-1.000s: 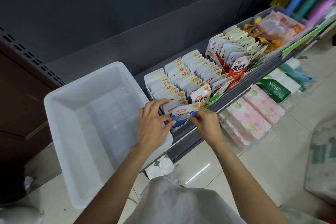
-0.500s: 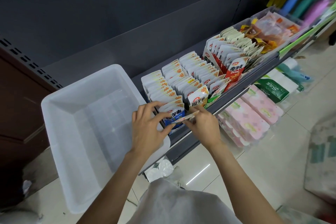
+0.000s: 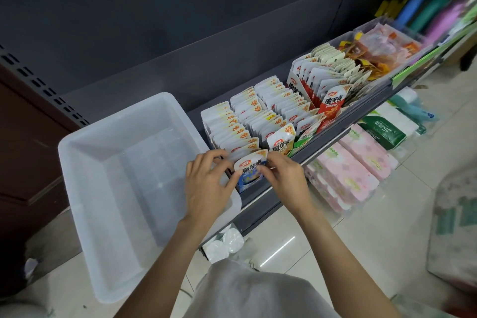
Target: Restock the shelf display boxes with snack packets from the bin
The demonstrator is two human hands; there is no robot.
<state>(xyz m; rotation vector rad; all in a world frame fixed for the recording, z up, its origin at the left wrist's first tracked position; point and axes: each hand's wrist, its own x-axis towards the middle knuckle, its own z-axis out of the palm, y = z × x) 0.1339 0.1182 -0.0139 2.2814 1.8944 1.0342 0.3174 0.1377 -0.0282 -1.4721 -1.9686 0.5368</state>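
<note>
**Inspector:** Head view, the only one supplied. State the hands.

**Assistant:** The left hand (image 3: 206, 183) has its fingers curled at the left edge of a blue-and-white snack packet (image 3: 251, 166). The right hand (image 3: 285, 178) pinches the same packet's right edge. Both are clamped on it; neither is idle.

**Inspector:** Location of the packet?

**Assistant:** At the front of the nearest display box (image 3: 247, 186), upright, face towards the camera, just ahead of the packed row of white packets (image 3: 232, 131). Whether its bottom edge sits fully in the box cannot be told; the fingers cover it.

**Inspector:** The bin?

**Assistant:** The translucent plastic bin (image 3: 77, 152) stands just left of the box. No packets show inside it, so I judge restocking to be near its end.

**Inspector:** Adjacent stock?

**Assistant:** An orange-labelled row (image 3: 280, 141) beside it, a red-labelled box (image 3: 331, 103) farther right, all on the grey shelf (image 3: 322, 143). Tissue packs (image 3: 353, 165) lie below.

**Inspector:** Recommendation for the step in hand?

**Assistant:** Press the packet down evenly on both edges until it seats, keep it square with the row behind, and avoid creasing the foil. Release one hand at a time, since the packet may tip forward over the box's low front.
</note>
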